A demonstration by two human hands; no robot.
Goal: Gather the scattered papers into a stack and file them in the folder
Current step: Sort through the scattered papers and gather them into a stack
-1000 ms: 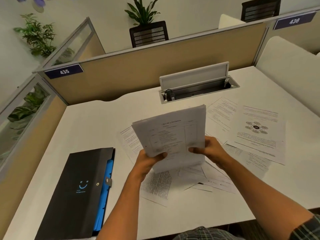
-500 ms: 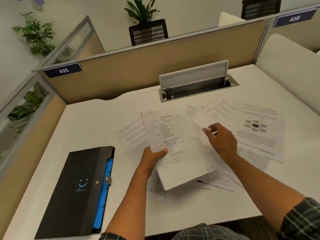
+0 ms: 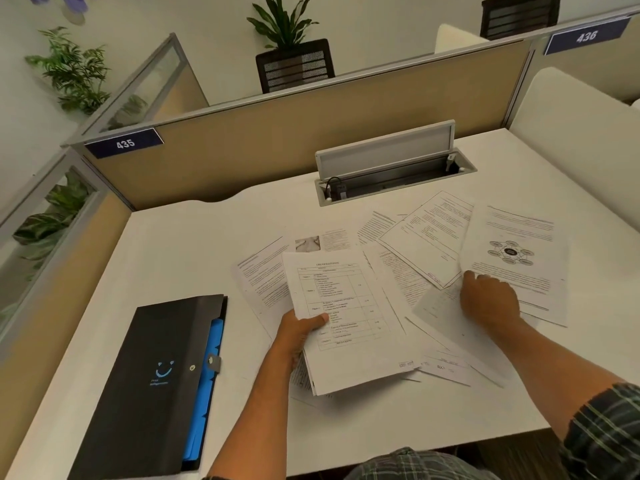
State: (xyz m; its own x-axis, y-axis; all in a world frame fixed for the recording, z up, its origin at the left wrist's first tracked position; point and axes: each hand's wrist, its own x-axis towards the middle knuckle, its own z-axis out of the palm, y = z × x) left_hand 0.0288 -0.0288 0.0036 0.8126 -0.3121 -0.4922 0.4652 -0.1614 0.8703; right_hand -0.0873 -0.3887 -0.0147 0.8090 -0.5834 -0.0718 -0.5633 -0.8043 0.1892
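Note:
My left hand (image 3: 302, 329) grips the left edge of a stack of printed papers (image 3: 349, 323), held low over the white desk (image 3: 194, 258) with a table of contents on top. My right hand (image 3: 490, 299) pinches the lower left edge of a sheet with a circular diagram (image 3: 516, 261), lifting it a little. Several loose sheets (image 3: 429, 240) lie scattered under and around the stack. A black folder (image 3: 152, 386) with blue dividers at its right edge lies shut at the front left, apart from both hands.
An open cable tray with a raised lid (image 3: 391, 171) sits at the desk's back. Tan partition panels (image 3: 311, 126) wall the back and left. A white divider (image 3: 581, 126) bounds the right. The desk's front edge (image 3: 433, 448) runs near my body.
The stack dropped from upright in both hands to flat in my left hand alone. My right hand let go, reached right and took the diagram sheet's edge.

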